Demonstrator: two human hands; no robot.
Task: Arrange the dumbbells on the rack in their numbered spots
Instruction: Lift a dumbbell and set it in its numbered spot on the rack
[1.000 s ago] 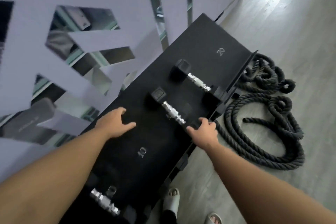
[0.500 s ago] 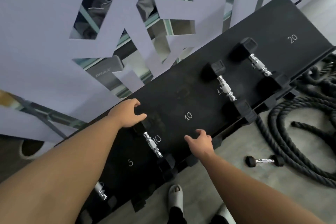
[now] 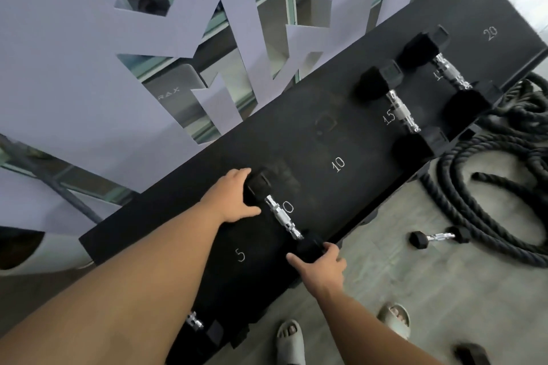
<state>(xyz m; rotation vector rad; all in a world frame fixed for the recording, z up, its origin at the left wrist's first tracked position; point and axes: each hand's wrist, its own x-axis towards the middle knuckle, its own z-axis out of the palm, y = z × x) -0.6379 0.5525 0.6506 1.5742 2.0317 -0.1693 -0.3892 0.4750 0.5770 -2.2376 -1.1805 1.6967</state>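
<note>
Hands grip one dumbbell (image 3: 283, 218) on the rack (image 3: 341, 198). Left hand (image 3: 229, 201) fingers wrap its far head. Right hand (image 3: 323, 265) fingers clasp the head at the rack's front edge.

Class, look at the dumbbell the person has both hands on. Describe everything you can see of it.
The dumbbell has two black heads, rubber-like by their look, joined by a shiny ridged metal handle. It lies flat on the black rack, slanting from the wall side toward the front edge, over a chalked mark partly hidden by the handle, between the "5" and a "10". The left hand cups the far head; the right hand grips the near head at the rack's front edge.
</note>
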